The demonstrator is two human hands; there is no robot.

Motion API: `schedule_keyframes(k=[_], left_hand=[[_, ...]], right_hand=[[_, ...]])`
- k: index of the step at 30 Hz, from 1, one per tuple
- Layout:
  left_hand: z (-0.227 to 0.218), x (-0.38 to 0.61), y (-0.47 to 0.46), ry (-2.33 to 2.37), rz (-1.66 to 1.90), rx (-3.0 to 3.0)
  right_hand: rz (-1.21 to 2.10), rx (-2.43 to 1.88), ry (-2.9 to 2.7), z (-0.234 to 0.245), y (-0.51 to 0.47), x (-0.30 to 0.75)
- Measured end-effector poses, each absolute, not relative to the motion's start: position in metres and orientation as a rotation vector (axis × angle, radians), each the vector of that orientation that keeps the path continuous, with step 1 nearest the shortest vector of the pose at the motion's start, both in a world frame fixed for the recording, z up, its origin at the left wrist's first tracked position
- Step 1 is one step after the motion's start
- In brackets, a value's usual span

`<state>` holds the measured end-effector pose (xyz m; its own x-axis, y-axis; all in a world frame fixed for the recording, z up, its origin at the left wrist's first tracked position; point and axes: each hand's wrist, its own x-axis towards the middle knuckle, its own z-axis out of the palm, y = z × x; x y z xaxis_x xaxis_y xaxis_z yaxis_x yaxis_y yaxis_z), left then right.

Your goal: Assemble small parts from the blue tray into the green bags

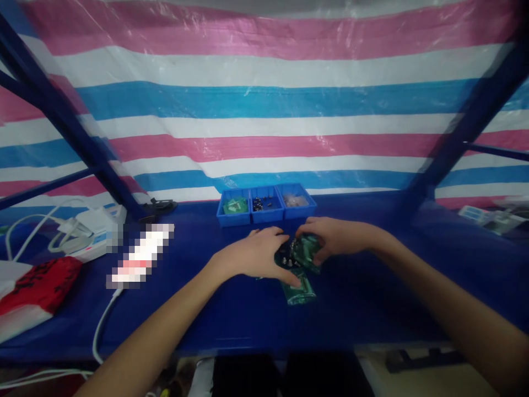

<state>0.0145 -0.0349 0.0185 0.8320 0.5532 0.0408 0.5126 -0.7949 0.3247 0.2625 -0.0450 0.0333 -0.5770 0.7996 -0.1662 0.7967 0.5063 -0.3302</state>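
Observation:
My right hand grips a shiny green plastic packet, its fingers and thumb wrapped over the near side. To its left my left hand is open, palm down, thumb and fingers spread around a small group of dark and silvery parts on the blue table. The left thumb tip lies over another green packet, which rests flat in front of the parts. A bit of green shows under the left hand, mostly hidden.
Three joined blue bins stand behind the hands, holding green packets, small dark parts and clear bags. On the left are a white power strip, cables, a blurred-out bright object and a red-and-white bag. Blue frame posts rise at both sides.

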Motion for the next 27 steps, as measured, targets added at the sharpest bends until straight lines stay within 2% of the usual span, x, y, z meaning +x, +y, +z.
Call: schedule_keyframes(k=[6,10,15,27], left_hand=[[0.005,0.017,-0.032,0.923,0.069,2.711],[0.008,0.01,-0.02,0.875,0.074,2.645],[0.014,0.008,-0.011,0.794,0.226,2.605],[-0.002,0.021,-0.014,0.847,0.628,2.724]], right_hand=[[0.664,-1.389,-2.704,0.041,-0.047,0.267],[0.564,-1.355,-2.649,0.032,-0.044,0.259],[0.352,-1.329,-2.601,0.013,-0.039,0.247],[0.18,-1.282,-2.298,-0.008,-0.037,0.232]])
